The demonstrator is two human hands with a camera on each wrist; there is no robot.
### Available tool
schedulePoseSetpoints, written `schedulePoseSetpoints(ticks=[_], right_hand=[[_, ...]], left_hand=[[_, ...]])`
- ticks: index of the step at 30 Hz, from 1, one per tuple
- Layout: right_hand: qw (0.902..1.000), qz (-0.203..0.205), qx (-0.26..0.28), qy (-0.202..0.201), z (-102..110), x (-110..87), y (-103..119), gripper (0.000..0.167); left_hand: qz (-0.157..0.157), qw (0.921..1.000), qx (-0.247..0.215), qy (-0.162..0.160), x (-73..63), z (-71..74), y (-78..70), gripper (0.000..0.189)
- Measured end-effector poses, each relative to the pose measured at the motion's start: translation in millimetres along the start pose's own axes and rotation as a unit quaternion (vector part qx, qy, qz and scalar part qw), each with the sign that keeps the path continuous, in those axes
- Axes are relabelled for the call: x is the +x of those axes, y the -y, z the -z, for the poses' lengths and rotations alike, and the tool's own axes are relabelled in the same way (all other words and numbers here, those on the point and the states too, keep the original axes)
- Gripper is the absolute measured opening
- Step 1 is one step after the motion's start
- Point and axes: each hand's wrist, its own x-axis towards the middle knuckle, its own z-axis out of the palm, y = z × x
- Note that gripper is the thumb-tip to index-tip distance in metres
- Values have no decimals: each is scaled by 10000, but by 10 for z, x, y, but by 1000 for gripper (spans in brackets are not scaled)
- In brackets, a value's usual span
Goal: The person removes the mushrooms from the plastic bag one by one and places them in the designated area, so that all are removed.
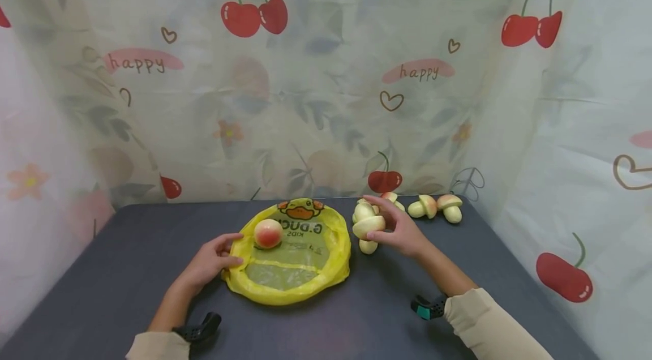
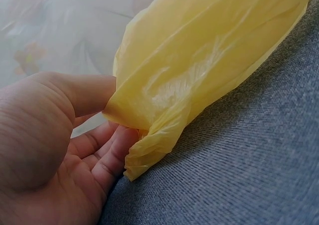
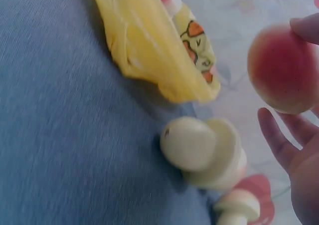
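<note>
A yellow plastic bag with a duck print lies spread on the table, its rim rolled into a ring. Inside it is a round pink-and-cream thing, probably a mushroom cap seen from above. My left hand pinches the left side of the bag's rim, thumb and fingers on either side of the film. To the right of the bag, my right hand holds a toy mushroom above the table, stem up in the head view. Its pink cap shows between thumb and fingers in the right wrist view.
Beneath and behind the held mushroom lie others, one mushroom partly hidden. Farther right, along the back edge, are a mushroom and another mushroom. A printed curtain hangs behind the dark table.
</note>
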Motion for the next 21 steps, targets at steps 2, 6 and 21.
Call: schedulePoseSetpoints(ticks=[2,6,21], right_hand=[[9994,-25,-281,-205,52,-56,-35,70],[9941,-135,-919,-556,140,-174,-91,67],[9767,-521,-1954,-722,452,-450,-276,66]], left_hand=[[6,10000,-9,-17,-3,-4,-5,63],[-28,10000,-26,21,-5,-8,-9,63],[-11,10000,-14,-14,3,-2,0,63]])
